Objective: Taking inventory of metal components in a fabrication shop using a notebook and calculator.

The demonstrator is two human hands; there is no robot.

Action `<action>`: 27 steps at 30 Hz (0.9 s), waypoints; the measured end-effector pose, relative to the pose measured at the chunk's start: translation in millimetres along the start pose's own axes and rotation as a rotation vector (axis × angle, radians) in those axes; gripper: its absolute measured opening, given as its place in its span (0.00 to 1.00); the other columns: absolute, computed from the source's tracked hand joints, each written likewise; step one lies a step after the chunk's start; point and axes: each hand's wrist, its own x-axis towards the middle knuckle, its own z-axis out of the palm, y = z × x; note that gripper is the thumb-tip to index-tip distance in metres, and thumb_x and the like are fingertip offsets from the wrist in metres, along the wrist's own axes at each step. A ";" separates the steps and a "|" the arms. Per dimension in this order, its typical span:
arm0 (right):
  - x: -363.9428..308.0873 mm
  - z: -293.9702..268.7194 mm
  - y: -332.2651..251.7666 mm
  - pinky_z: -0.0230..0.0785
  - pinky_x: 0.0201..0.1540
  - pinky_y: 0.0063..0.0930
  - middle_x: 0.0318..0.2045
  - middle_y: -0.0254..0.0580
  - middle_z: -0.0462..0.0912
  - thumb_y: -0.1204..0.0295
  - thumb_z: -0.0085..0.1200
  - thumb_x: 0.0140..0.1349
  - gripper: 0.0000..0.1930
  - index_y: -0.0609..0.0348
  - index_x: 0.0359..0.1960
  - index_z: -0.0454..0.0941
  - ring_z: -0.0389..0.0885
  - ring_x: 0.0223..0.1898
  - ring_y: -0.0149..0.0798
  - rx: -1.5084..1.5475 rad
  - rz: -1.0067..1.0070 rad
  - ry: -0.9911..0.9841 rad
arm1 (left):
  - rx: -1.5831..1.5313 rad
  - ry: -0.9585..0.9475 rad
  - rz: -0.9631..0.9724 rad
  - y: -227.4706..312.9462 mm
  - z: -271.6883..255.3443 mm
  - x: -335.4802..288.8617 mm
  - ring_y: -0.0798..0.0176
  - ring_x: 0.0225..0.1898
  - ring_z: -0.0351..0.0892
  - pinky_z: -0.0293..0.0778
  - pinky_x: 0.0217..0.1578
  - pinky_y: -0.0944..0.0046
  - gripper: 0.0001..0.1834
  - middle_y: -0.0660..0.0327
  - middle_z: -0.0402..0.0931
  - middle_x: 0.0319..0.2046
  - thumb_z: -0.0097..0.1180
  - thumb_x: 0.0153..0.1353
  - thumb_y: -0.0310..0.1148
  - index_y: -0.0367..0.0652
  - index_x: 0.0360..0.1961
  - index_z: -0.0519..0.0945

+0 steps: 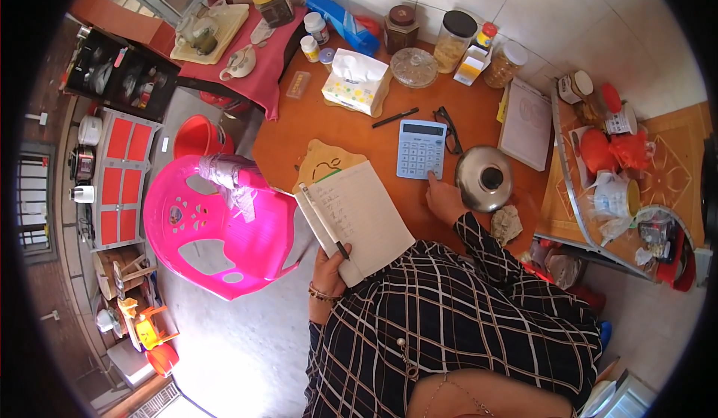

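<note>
My left hand (327, 271) grips the lower left edge of an open notebook (366, 220) with handwritten lines on its page. A pen with a black end (342, 250) lies along the notebook by my left thumb. My right hand (446, 197) holds nothing. Its index finger is stretched out onto the lower keys of a light blue calculator (421, 147), which lies flat on the brown table (284, 145). Just right of that hand is a round metal lid (484, 179) with a black knob. Glasses (451, 129) lie folded beside the calculator, and a black pen (395, 117) to its upper left.
A tissue box (355, 89), a glass lidded bowl (413, 67) and several jars line the table's back. A pad of paper (526, 125) rests at the right, near a shelf with red bags (609, 149). A pink plastic chair (224, 227) stands left of the table.
</note>
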 end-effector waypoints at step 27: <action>30.8 10.3 -31.4 0.68 0.28 0.48 0.23 0.53 0.78 0.69 0.43 0.58 0.21 0.64 0.53 0.65 0.77 0.25 0.54 0.087 -0.209 0.049 | -0.005 0.003 0.019 0.3 0.6 -4.0 0.56 0.45 0.73 0.73 0.45 0.56 0.25 0.54 0.72 0.45 0.58 0.52 0.23 0.37 0.52 0.64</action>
